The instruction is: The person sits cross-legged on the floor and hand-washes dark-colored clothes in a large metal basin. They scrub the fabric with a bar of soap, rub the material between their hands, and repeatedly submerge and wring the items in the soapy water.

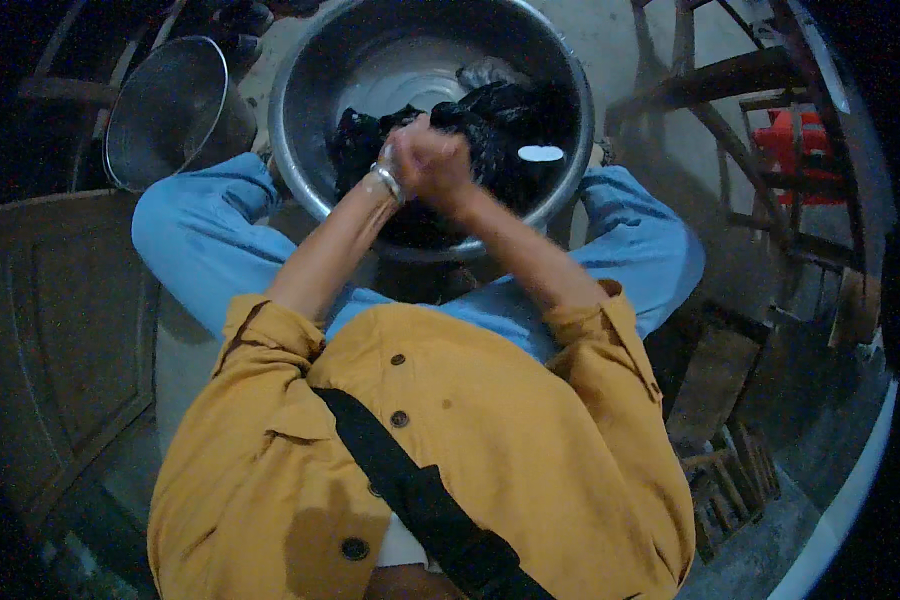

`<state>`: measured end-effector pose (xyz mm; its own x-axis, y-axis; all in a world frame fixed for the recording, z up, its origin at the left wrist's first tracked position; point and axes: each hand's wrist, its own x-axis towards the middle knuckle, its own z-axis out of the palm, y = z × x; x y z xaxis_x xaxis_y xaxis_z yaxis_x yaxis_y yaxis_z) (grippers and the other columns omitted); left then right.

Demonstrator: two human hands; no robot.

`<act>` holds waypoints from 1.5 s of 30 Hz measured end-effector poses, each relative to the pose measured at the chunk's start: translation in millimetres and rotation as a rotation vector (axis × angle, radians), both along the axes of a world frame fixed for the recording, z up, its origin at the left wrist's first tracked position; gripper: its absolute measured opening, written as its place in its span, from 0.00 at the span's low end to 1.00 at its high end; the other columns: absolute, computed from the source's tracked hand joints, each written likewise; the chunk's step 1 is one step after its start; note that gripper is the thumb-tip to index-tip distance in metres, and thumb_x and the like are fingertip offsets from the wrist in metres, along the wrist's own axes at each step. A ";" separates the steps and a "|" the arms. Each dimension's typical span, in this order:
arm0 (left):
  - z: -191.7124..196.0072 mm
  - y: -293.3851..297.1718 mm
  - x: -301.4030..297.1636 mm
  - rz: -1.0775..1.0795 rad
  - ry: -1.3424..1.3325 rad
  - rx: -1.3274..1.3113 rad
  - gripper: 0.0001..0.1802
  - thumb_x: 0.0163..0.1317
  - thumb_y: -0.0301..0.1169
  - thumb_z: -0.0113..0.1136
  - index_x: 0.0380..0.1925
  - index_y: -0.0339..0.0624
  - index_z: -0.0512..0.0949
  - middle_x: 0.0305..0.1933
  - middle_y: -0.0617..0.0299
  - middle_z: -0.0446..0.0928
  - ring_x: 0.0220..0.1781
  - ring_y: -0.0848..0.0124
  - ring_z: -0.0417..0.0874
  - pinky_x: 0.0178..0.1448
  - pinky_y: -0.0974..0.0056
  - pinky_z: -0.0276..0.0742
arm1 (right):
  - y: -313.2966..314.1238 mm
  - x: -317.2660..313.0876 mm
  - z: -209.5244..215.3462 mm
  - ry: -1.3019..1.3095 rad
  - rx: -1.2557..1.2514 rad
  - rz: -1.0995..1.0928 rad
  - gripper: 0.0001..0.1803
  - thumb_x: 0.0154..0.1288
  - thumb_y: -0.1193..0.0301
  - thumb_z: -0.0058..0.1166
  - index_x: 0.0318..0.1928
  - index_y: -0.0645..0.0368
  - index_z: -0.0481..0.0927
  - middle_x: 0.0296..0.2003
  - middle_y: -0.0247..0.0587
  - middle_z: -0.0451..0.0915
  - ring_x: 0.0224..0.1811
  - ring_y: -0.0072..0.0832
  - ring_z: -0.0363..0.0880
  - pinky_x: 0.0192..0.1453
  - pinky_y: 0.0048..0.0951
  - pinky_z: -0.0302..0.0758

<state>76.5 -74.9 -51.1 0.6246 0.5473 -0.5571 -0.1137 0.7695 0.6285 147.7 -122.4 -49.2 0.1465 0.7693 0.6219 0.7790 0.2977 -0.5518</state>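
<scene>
**Clerk:** Head view, item one: large metal basin [300, 110], round, far centre, set between the person's knees in blue trousers [195, 235]. Contents?

**Checker:** Shallow water on the far left of its floor, and a dark wet cloth [510, 125] heaped across the near and right part. A small pale oval piece [541, 153] lies on the cloth near the right wall; what it is cannot be told.

**Clerk:** Item two?

**Checker:** Smaller metal pot [165, 110], far left, just beside the basin, tilted toward the camera. Nothing discernible inside.

**Clerk:** Edges and room?

**Checker:** Basin's near rim sits under both forearms. A dark wooden panel [55, 320] closes the left side; a wooden frame [740, 110] with a red object [805, 150] behind it stands on the right. Bare pale floor shows beyond the basin, far right of it.

**Clerk:** Hands?

**Checker:** Left hand [402, 158], metal bangle [387, 183] at the wrist, and right hand [438, 165] are pressed together over the basin's middle, both clenched on a bunch of the dark cloth, knuckles up. Fingers are blurred, so the exact grip cannot be told.

**Clerk:** Clothing?

**Checker:** Mustard shirt [510, 420], sleeves rolled up the forearms, black strap [410, 485] across the chest.
</scene>
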 end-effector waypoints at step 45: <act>23.3 40.9 -7.5 -0.304 0.065 1.039 0.26 0.50 0.51 0.55 0.35 0.37 0.73 0.33 0.65 0.74 0.33 0.77 0.73 0.37 0.70 0.71 | 4.7 99.1 7.7 0.184 -0.833 0.381 0.15 0.45 0.65 0.58 0.31 0.64 0.77 0.24 0.40 0.77 0.27 0.24 0.73 0.33 0.27 0.70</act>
